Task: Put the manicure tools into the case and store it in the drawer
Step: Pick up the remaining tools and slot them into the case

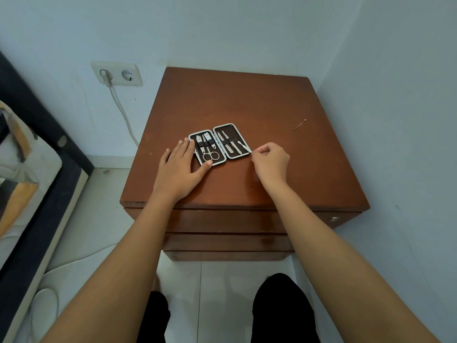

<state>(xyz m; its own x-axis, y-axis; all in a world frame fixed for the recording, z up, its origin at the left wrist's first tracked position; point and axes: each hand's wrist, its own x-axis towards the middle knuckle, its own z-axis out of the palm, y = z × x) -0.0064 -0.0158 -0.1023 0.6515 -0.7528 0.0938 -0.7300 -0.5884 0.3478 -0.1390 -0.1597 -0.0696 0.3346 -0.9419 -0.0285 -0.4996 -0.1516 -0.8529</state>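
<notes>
The manicure case (220, 144) lies open and flat on the brown wooden nightstand (247, 107). Its left half holds clippers and small scissors (211, 155) under elastic bands. Its right half holds several slim metal tools. My left hand (180, 167) rests flat on the case's left edge, fingers spread. My right hand (270, 162) pinches the end of a thin pointed tool (243, 146) lying in the right half's outer slot. One thin metal stick (300, 124) lies loose on the top, far right. The drawers (222, 220) below the top are closed.
The nightstand stands in a corner with walls behind and to the right. A wall socket (116, 74) with a white cable is at the left. A bed edge (37, 169) runs along the far left. My knees are in front of the drawers.
</notes>
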